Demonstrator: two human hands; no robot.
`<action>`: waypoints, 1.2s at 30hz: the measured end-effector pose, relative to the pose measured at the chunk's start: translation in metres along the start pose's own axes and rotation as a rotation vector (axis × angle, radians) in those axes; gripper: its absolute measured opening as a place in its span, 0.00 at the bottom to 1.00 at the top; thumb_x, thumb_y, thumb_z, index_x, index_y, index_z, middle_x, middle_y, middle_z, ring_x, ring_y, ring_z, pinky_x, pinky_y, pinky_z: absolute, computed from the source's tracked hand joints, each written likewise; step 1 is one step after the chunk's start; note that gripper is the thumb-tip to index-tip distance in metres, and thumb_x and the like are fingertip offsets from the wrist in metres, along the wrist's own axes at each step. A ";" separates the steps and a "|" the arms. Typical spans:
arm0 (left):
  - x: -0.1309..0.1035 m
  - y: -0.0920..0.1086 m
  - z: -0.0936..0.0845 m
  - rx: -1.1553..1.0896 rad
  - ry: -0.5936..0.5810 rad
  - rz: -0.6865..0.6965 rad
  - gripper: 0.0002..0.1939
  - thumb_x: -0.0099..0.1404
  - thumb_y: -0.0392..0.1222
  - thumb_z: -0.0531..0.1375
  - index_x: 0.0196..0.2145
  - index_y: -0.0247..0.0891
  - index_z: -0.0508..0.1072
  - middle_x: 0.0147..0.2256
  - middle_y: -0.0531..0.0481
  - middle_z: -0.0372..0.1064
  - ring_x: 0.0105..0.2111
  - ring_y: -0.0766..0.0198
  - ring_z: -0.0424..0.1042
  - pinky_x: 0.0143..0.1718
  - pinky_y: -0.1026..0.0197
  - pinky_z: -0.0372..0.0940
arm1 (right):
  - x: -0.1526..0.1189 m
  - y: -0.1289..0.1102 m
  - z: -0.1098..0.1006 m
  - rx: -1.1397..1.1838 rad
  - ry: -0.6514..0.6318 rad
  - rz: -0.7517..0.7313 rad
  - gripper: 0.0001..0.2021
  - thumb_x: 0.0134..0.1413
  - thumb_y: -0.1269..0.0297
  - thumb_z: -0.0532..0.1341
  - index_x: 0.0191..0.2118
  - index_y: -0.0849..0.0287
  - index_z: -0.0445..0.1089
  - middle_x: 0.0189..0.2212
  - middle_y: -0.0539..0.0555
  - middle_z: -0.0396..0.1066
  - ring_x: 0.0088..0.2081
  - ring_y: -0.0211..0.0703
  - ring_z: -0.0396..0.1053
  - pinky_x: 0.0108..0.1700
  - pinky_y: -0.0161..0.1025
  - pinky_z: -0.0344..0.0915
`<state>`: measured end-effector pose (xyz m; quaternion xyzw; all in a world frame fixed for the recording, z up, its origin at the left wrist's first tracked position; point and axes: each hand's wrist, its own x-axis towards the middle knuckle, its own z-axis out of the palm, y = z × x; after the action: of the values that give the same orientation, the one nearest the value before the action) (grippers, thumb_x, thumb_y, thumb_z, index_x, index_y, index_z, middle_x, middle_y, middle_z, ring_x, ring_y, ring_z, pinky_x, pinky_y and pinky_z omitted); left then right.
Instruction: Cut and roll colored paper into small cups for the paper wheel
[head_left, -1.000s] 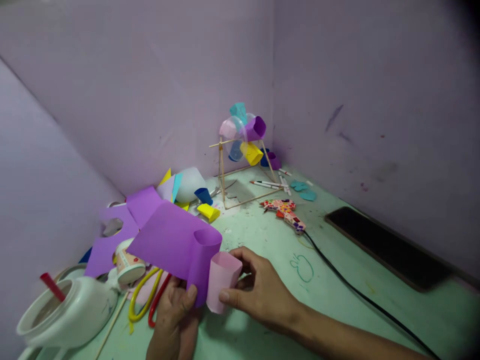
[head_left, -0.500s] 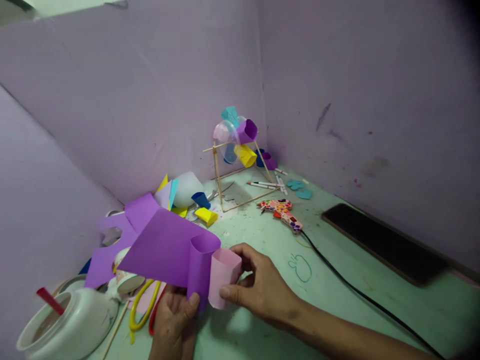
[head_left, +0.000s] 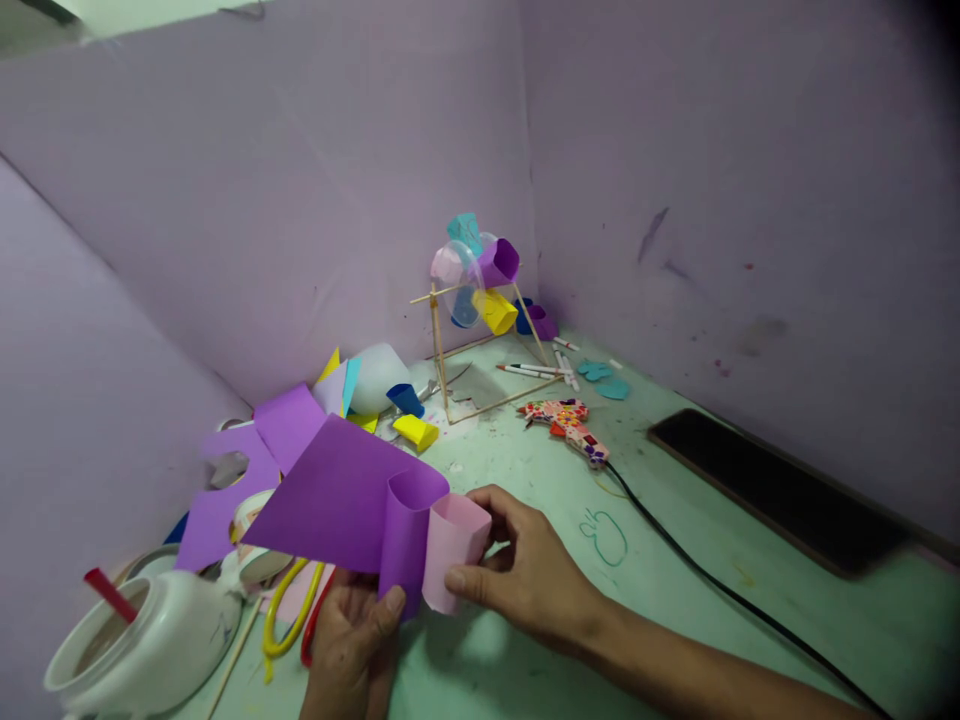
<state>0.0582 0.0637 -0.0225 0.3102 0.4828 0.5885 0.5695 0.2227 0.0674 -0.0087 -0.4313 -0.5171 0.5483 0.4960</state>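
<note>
My left hand grips the lower end of a purple paper sheet, whose right end is curled into a tube. Thumb and fingers of my right hand pinch a pink paper cup shape, held upright right beside the curled purple end. Behind them stands a stick frame carrying a wheel of clear discs with purple, yellow and teal paper cups around it. A floral glue gun lies to the right of the frame's front.
At the left are a white pot with a red stick, yellow-handled scissors and purple scraps. Small blue and yellow paper pieces lie mid-table. A black phone and the glue gun's cable are at the right.
The whole view has shifted slightly, so things appear a little further right. Both hands keep their holds, with the pink shape still beside the purple curl.
</note>
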 end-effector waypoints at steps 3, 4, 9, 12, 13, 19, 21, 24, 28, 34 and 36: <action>0.001 0.000 0.001 0.000 -0.007 0.010 0.40 0.37 0.41 0.71 0.50 0.42 0.66 0.39 0.45 0.74 0.45 0.47 0.70 0.46 0.52 0.66 | 0.000 0.001 0.000 0.008 -0.003 -0.002 0.19 0.35 0.68 0.67 0.38 0.61 0.66 0.30 0.52 0.69 0.28 0.39 0.66 0.28 0.35 0.66; 0.000 0.001 0.002 -0.002 -0.014 0.015 0.40 0.37 0.41 0.71 0.50 0.42 0.66 0.40 0.45 0.74 0.45 0.48 0.70 0.46 0.53 0.66 | 0.000 0.002 -0.001 0.009 -0.006 -0.003 0.19 0.35 0.68 0.66 0.38 0.61 0.66 0.30 0.52 0.69 0.28 0.39 0.66 0.28 0.35 0.66; -0.005 0.004 0.006 -0.016 -0.043 0.024 0.43 0.39 0.39 0.70 0.54 0.43 0.62 0.40 0.45 0.74 0.46 0.47 0.69 0.46 0.52 0.66 | 0.000 0.002 -0.002 0.005 -0.032 -0.018 0.20 0.36 0.67 0.67 0.40 0.60 0.67 0.30 0.52 0.70 0.29 0.39 0.67 0.30 0.35 0.66; -0.006 0.005 0.007 -0.013 -0.057 0.026 0.43 0.40 0.39 0.70 0.54 0.43 0.61 0.41 0.45 0.74 0.46 0.47 0.70 0.46 0.52 0.66 | 0.001 0.001 -0.002 -0.019 -0.019 -0.030 0.19 0.36 0.68 0.66 0.40 0.60 0.68 0.30 0.52 0.70 0.29 0.39 0.67 0.31 0.36 0.67; -0.006 0.005 0.007 -0.011 -0.059 0.024 0.43 0.40 0.39 0.70 0.54 0.43 0.61 0.41 0.45 0.74 0.46 0.47 0.70 0.46 0.52 0.66 | 0.002 0.001 -0.002 -0.026 -0.016 -0.035 0.19 0.36 0.68 0.66 0.40 0.59 0.68 0.30 0.52 0.71 0.30 0.39 0.67 0.31 0.36 0.67; -0.005 0.005 0.007 -0.012 -0.039 0.027 0.42 0.39 0.38 0.70 0.53 0.43 0.63 0.40 0.46 0.73 0.47 0.47 0.69 0.47 0.52 0.65 | 0.002 0.001 -0.002 -0.048 -0.018 -0.031 0.19 0.35 0.69 0.66 0.40 0.59 0.69 0.30 0.51 0.71 0.29 0.39 0.68 0.31 0.36 0.67; -0.005 0.004 0.006 -0.008 -0.025 0.034 0.42 0.38 0.39 0.70 0.52 0.43 0.63 0.40 0.46 0.73 0.46 0.48 0.70 0.47 0.51 0.65 | 0.002 0.001 -0.001 -0.052 -0.017 -0.028 0.19 0.35 0.69 0.66 0.40 0.59 0.69 0.30 0.52 0.71 0.29 0.39 0.68 0.31 0.36 0.67; -0.003 0.002 0.004 0.004 -0.016 0.031 0.42 0.37 0.39 0.71 0.52 0.42 0.64 0.41 0.45 0.73 0.45 0.48 0.70 0.46 0.52 0.66 | 0.002 0.001 -0.001 -0.051 -0.024 -0.029 0.19 0.36 0.68 0.66 0.40 0.60 0.69 0.30 0.52 0.71 0.29 0.40 0.67 0.31 0.37 0.67; 0.001 0.001 0.000 0.007 -0.039 0.000 0.41 0.38 0.38 0.70 0.52 0.41 0.63 0.40 0.45 0.73 0.45 0.49 0.70 0.46 0.52 0.65 | 0.003 0.004 -0.003 -0.077 -0.010 -0.017 0.19 0.36 0.66 0.67 0.40 0.61 0.69 0.30 0.53 0.71 0.30 0.40 0.68 0.32 0.37 0.67; 0.005 -0.001 -0.002 -0.002 -0.160 -0.016 0.32 0.43 0.35 0.68 0.48 0.36 0.67 0.44 0.43 0.72 0.47 0.51 0.69 0.48 0.54 0.63 | 0.008 0.015 -0.008 0.018 -0.030 0.161 0.19 0.39 0.57 0.67 0.37 0.62 0.66 0.30 0.53 0.70 0.31 0.43 0.70 0.30 0.39 0.68; 0.005 -0.001 -0.003 -0.003 -0.151 -0.032 0.31 0.44 0.35 0.68 0.47 0.35 0.68 0.44 0.42 0.72 0.48 0.51 0.68 0.47 0.55 0.64 | 0.009 0.018 -0.008 0.073 -0.041 0.227 0.20 0.38 0.56 0.67 0.36 0.61 0.66 0.30 0.53 0.70 0.30 0.43 0.70 0.30 0.40 0.69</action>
<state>0.0553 0.0681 -0.0256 0.3451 0.4426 0.5551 0.6139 0.2273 0.0781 -0.0272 -0.4572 -0.4547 0.6281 0.4356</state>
